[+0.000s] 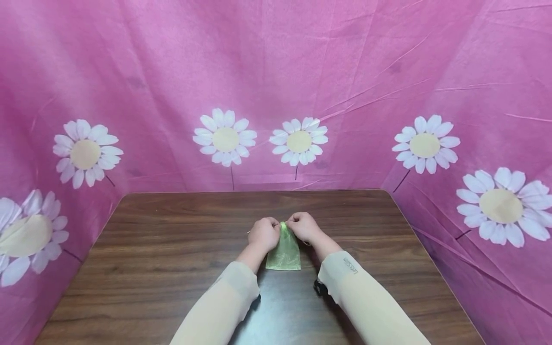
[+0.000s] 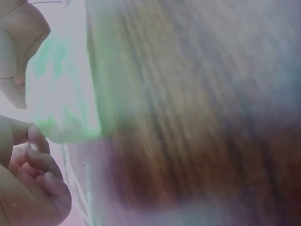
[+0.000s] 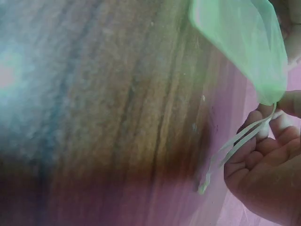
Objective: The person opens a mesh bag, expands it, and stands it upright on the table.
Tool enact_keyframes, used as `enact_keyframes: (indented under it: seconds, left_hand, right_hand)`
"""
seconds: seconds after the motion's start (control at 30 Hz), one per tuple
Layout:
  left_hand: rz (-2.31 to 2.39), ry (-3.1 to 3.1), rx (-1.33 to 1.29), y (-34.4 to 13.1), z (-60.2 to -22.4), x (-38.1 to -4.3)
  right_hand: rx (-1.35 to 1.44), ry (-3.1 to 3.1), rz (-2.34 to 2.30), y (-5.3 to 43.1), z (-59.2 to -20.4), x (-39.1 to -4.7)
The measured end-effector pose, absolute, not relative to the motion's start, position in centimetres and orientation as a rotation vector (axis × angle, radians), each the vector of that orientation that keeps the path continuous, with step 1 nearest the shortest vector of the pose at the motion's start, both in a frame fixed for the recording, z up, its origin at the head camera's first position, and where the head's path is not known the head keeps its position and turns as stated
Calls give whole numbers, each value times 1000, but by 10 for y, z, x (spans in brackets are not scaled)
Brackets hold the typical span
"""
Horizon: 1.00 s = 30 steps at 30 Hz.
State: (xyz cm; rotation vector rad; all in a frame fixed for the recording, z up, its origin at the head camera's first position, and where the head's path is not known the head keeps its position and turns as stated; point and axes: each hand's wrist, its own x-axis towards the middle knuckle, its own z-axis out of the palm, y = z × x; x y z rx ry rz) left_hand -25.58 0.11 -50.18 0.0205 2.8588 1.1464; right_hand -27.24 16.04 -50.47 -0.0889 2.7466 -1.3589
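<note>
A sheer green drawstring pouch (image 1: 283,254) hangs from its gathered neck near the middle of the table, its wide closed end toward me. My left hand (image 1: 264,233) pinches a drawstring at the left of the neck, fingers curled. On the other side, my right hand (image 1: 304,226) pinches the string between thumb and fingers. In the right wrist view, pale cord loops (image 3: 240,139) trail from the right fingers and end in a small knot. The left wrist view shows the pouch (image 2: 63,84) beside the curled left fingers (image 2: 42,162). Whether the pouch holds anything cannot be told.
The brown wood-grain table (image 1: 172,249) spreads around both hands. A pink curtain (image 1: 276,72) printed with white daisies stands behind the table and along both sides. Cream sleeves (image 1: 366,297) cover the forearms, with black straps by the cuffs.
</note>
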Motion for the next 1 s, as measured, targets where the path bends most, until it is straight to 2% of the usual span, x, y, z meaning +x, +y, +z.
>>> enact_keyframes:
  seconds: [0.37, 1.0]
  left_hand:
    - [1565, 2685, 8, -6, -494, -252]
    - [1610, 2638, 22, -7, -485, -238]
  right_hand:
    - [-227, 2742, -1486, 169, -496, -262]
    - [-342, 2700, -1511, 170, -481, -241]
